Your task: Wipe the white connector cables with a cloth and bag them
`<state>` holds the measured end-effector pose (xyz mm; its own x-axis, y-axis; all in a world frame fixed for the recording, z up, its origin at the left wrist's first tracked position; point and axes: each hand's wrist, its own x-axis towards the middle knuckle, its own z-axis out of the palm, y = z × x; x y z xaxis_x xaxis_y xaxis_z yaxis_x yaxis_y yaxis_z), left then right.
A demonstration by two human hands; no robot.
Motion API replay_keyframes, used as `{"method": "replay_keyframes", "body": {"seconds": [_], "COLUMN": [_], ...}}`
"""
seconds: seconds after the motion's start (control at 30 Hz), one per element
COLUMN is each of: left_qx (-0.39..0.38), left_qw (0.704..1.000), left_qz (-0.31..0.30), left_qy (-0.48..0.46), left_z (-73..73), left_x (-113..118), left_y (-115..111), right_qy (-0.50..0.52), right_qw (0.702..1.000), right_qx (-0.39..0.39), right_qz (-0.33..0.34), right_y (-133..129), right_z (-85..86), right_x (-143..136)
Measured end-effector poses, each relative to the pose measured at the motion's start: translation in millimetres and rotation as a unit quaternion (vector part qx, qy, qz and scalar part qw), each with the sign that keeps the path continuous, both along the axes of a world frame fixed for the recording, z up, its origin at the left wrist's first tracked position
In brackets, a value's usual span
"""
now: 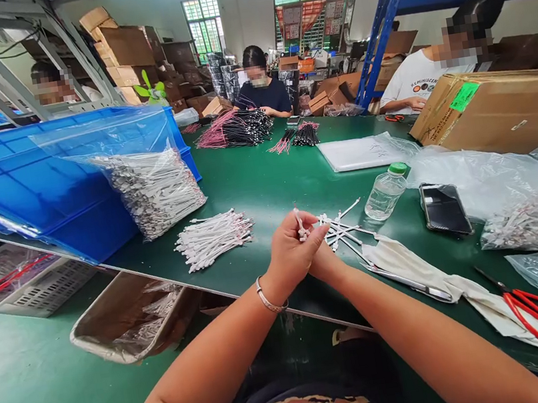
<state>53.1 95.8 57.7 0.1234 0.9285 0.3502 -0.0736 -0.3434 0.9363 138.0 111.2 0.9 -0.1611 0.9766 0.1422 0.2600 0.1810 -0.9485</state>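
Within the left hand, a white cable end points upward.

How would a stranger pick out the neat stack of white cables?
Find the big blue bin at the left of the green table, then the clear bag of white pieces beside it. The stack lies nearer the camera than that bag, left of the left hand. It is unbagged, and unlike the scattered cables beside the right hand, its pieces lie roughly side by side.
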Motion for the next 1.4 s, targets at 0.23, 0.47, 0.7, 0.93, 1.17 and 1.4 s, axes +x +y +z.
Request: {"method": "replay_keyframes", "body": {"seconds": [0.23,0.47,0.7,0.93,1.17,1.4], "left_qx": [-0.022,-0.032,0.072,0.134,0.128,0.067], "left_qw": [0.999,0.997,0.990,0.965,0.931,0.968], "left_qz": [0.015,0.001,0.087,0.131,0.179,0.099], "left_qy": [-0.021,-0.070,-0.080,0.181,0.290,0.222], "left_z": [-19.7,-6.1,21.1,18.5,-2.2,-2.5], "left_x": [-5.2,-1.3,-10.1,-20.0,-28.3,-23.2], "left_y": [3.4,6.1,14.7,21.3,31.4,26.9], "right_qy": [-0.046,-0.027,0.061,0.167,0.232,0.194], "right_qw": [0.997,0.998,0.998,0.985,0.968,0.981], "right_qx": [0.057,0.054,0.012,0.005,-0.032,-0.003], "right_qz": [0.008,-0.005,-0.032,-0.048,-0.088,-0.030], "right_y": [5.9,2.9,3.1,0.1,-0.5,-5.1], "right_z": [-15.4,-20.9,-19.7,-5.1,-4.8,4.0], "right_x": [-2.9,-2.5,4.0,10.1,21.2,19.7]}}
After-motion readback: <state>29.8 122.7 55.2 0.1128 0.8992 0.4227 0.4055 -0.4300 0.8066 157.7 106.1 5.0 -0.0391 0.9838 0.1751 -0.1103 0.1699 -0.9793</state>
